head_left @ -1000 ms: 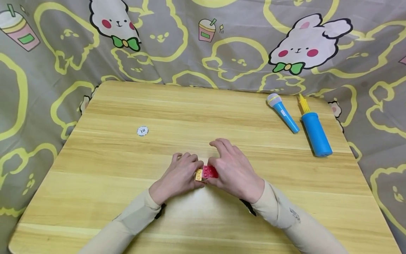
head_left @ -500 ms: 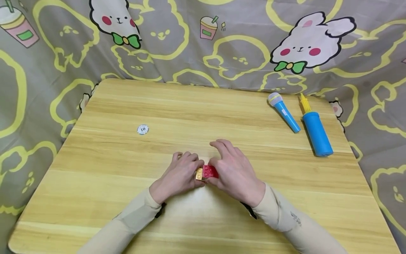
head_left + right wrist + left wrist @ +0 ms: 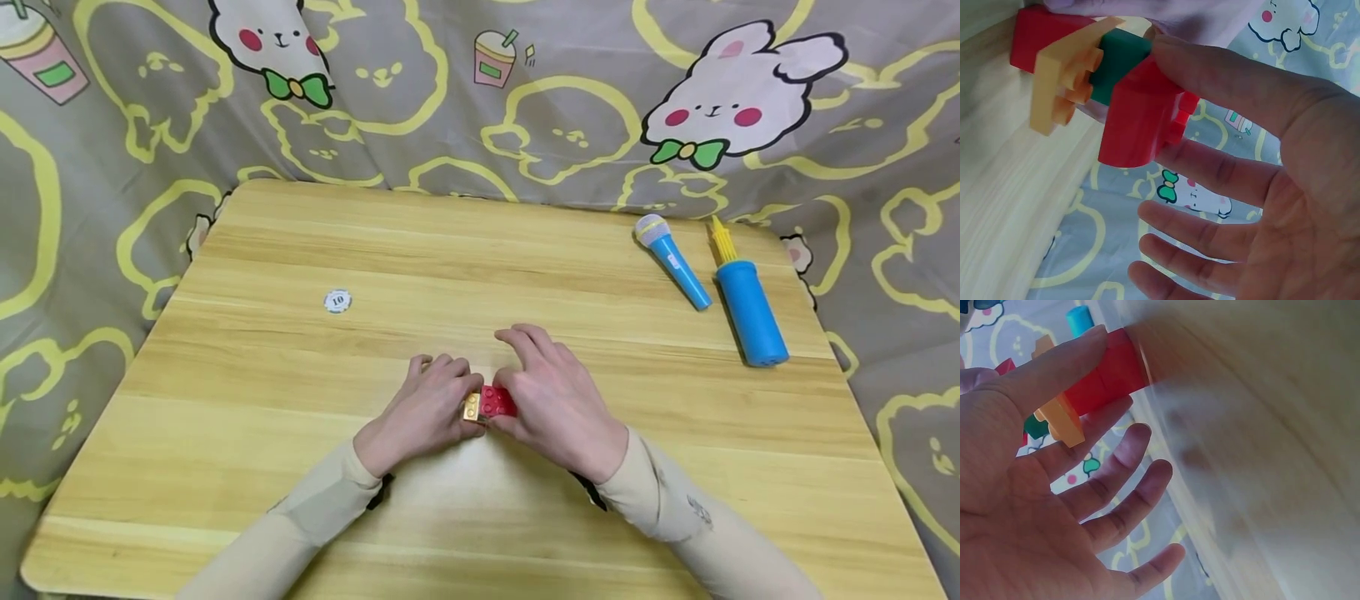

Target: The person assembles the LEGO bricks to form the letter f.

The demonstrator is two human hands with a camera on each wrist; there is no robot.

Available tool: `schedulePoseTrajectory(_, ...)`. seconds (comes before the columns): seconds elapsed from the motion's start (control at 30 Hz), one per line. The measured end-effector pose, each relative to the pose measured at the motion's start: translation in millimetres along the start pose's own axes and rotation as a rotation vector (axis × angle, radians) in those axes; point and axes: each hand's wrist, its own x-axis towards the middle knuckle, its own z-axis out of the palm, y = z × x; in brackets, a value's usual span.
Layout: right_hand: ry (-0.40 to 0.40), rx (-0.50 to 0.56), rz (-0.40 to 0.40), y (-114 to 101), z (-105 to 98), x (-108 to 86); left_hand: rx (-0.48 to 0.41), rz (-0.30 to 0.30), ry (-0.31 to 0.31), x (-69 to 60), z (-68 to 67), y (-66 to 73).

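My left hand [image 3: 423,412] pinches a lower red building block [image 3: 1107,375] between thumb and index finger, its other fingers spread. On that block sits a yellow studded plate [image 3: 1047,94], with a green block [image 3: 1119,62] on its studs. My right hand [image 3: 558,404] pinches an upper red building block [image 3: 1138,119] with a curved side between thumb and index finger. This red block touches the green one, though I cannot tell whether they are pressed fully together. In the head view the fingers hide the green block and most of the lower red block.
A white poker chip [image 3: 338,302] marked 10 lies at the left on the wooden table [image 3: 225,400]. At the back right lie a blue toy microphone [image 3: 675,262] and a blue hand pump [image 3: 752,312] with a yellow nozzle. A patterned curtain [image 3: 420,92] hangs behind the table.
Both hands keep their grips on the blocks and hardly move. The red and yellow blocks shift slightly, and the whole head view tilts a little downward.
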Motion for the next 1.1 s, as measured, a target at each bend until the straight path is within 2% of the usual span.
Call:
schedulePoseTrajectory(0.5,-0.088,-0.074,-0.038,-7.4,-5.9,19.8,-0.012,0.009,0.035,-0.9,0.8,-2.8)
schedulePoseTrajectory(0.8,-0.116,-0.097,-0.012,-8.5,-7.4,18.8,-0.024,0.012,0.04,-0.7,1.3,-1.2)
schedulePoseTrajectory(1.1,-0.126,-0.056,0.008,-6.1,-6.5,16.2,-0.022,0.001,0.036,-1.1,3.1,0.7)
